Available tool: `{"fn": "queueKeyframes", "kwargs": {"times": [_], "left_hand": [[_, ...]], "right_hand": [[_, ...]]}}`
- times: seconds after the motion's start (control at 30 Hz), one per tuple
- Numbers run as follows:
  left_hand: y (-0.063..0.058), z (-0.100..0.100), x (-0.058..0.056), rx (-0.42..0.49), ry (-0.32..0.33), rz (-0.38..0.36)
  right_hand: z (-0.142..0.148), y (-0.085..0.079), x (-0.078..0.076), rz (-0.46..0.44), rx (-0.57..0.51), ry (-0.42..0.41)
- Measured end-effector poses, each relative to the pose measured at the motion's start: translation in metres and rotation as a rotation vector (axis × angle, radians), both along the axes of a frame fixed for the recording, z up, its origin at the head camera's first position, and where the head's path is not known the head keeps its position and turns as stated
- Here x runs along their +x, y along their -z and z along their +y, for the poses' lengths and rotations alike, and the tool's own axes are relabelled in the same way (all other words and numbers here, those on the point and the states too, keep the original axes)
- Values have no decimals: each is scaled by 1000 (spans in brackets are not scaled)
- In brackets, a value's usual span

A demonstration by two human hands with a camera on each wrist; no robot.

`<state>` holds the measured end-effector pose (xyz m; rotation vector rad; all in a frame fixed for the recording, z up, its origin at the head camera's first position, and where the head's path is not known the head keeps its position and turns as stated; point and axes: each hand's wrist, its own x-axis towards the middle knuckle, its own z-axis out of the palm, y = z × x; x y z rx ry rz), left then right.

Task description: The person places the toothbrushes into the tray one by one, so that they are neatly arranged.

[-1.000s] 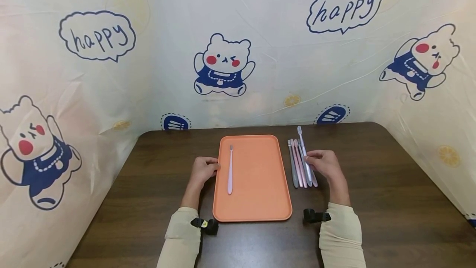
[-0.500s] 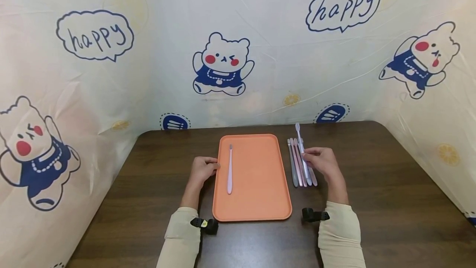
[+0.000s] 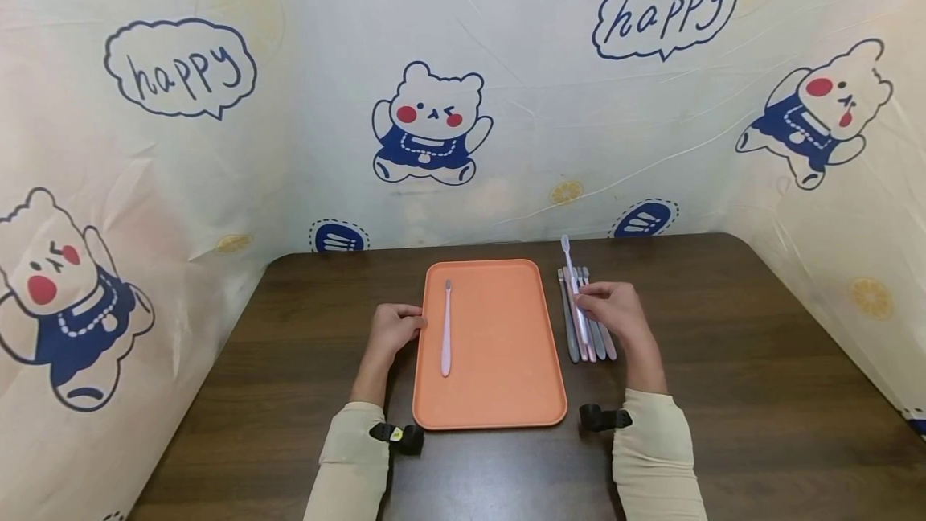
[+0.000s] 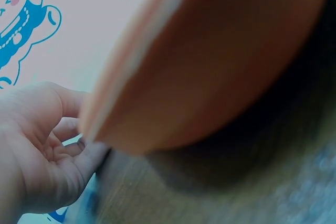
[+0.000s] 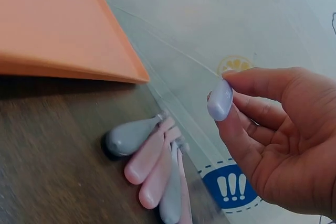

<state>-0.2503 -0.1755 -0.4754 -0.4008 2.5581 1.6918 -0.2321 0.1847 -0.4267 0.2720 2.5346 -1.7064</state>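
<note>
My right hand [image 3: 615,312] pinches a pale lavender toothbrush [image 3: 571,268] between thumb and fingers, its head pointing away and up. In the right wrist view the butt of that toothbrush's handle [image 5: 220,100] shows, held above the others. Below it lies a row of several grey and pink toothbrushes [image 3: 568,328], side by side on the table. My left hand [image 3: 393,334] holds the left rim of an orange tray [image 3: 499,344], thumb and fingers at its edge in the left wrist view. One pink-lavender toothbrush [image 3: 446,336] lies lengthwise near the tray's left side.
The dark wooden table [image 3: 752,360] carries the tray in the middle and the toothbrush row just right of it. A patterned cloth [image 3: 535,119] with cartoon bears hangs behind the table and along both sides.
My right hand has moved left with the lavender toothbrush, from over the right part of the row to over its left part, nearer the tray. The left hand stays at the tray's rim.
</note>
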Motion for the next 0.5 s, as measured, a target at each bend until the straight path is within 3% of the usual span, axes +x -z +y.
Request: {"fn": "queueKeyframes", "kwargs": {"times": [0.5], "left_hand": [[1, -1, 1, 7, 4, -6]], "right_hand": [[-11, 1, -1, 52, 12, -3]]}}
